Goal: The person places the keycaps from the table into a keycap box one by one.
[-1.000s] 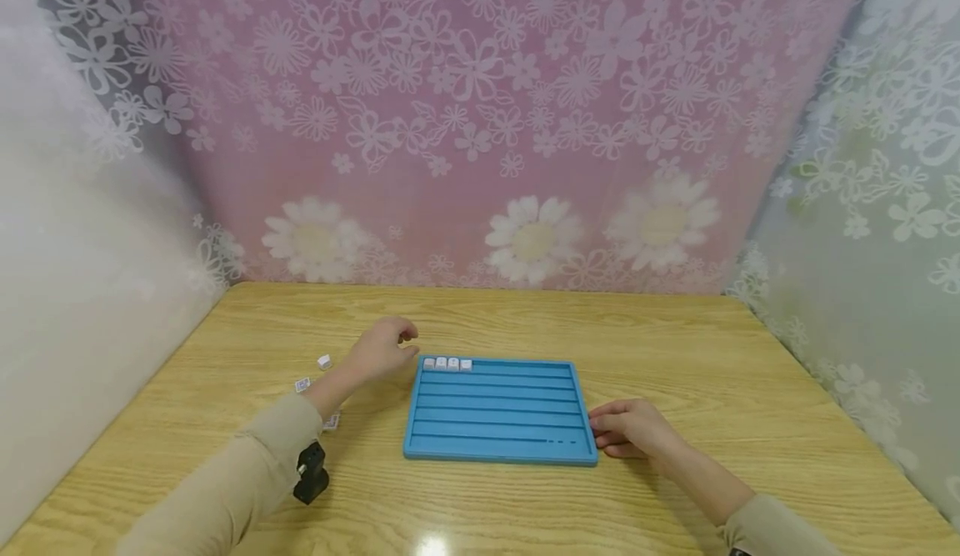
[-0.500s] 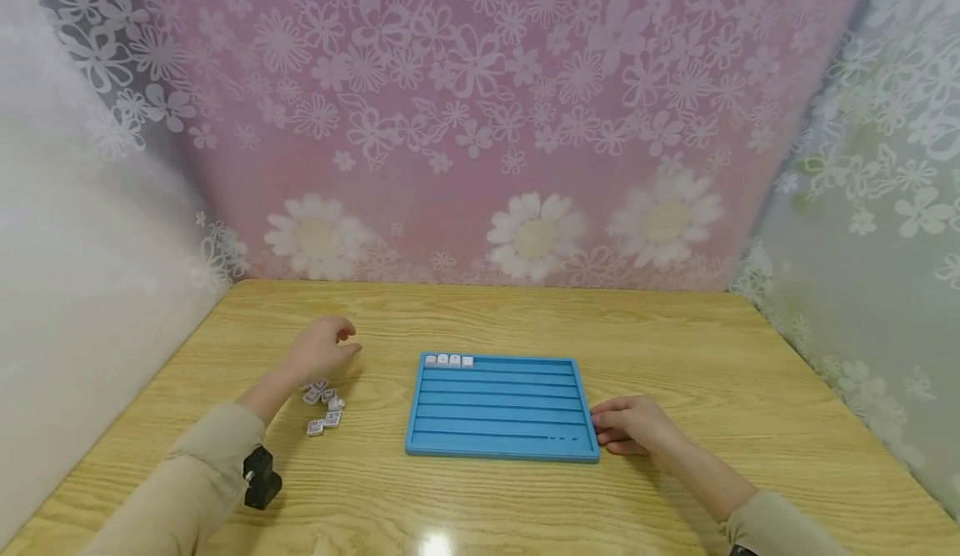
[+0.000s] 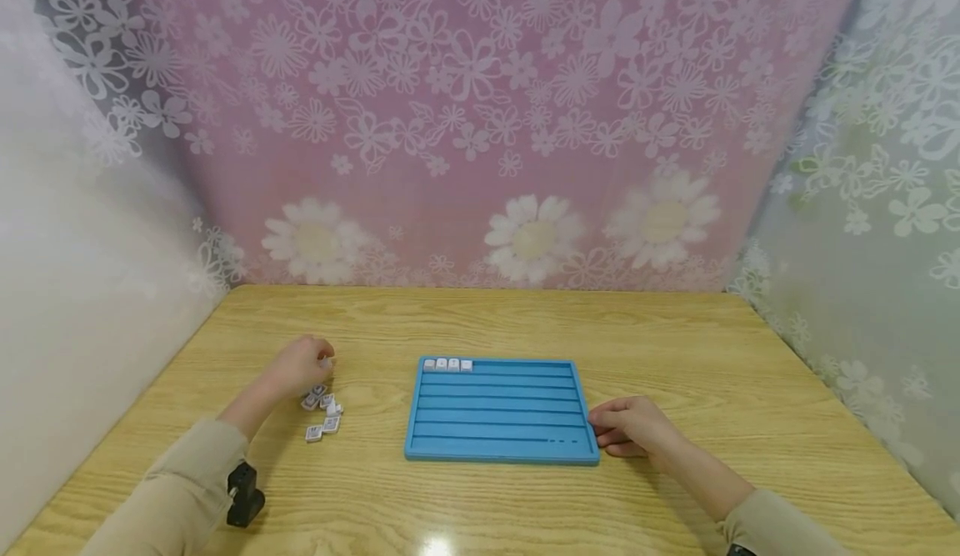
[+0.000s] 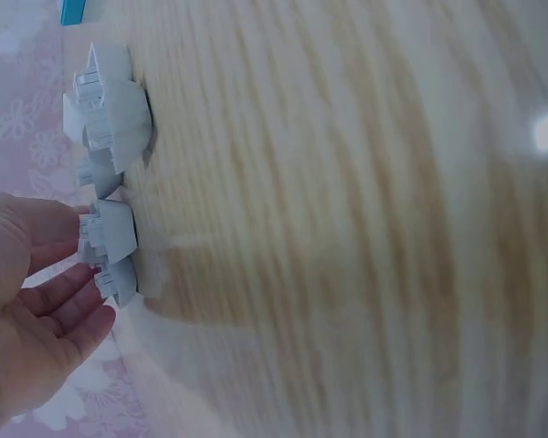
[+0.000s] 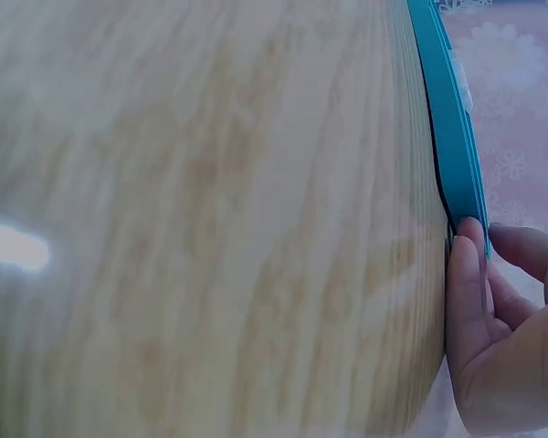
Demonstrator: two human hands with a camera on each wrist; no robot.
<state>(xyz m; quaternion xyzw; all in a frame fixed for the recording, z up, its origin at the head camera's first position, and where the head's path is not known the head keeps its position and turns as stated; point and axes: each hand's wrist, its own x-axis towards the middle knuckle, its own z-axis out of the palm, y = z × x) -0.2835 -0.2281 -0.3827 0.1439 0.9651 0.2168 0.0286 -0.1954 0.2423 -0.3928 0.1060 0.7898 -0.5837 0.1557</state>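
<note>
My left hand (image 3: 298,364) is at the far end of a loose group of white keycaps (image 3: 332,424) on the table's left side. Its thumb and fingers curl around one white keycap (image 3: 326,363). From the left wrist, keycaps (image 4: 119,123) show with their hollow undersides and stems turned towards the hand (image 4: 36,310), partly covering its fingertips. A blue ridged tray (image 3: 495,402) lies mid-table, with several keycaps (image 3: 447,365) lined up at the left of its far row. My right hand (image 3: 633,427) grips the tray's right edge, fingers on both sides of the rim (image 5: 457,137).
The wooden table (image 3: 480,506) runs back to a pink flowered cloth (image 3: 465,122). Pale cloth walls (image 3: 90,289) stand on the left and right. A black wrist camera (image 3: 243,495) sits on the left sleeve.
My left hand has moved left from the tray's far left corner to the loose keycaps and closed on one. The right hand has stayed at the tray's edge.
</note>
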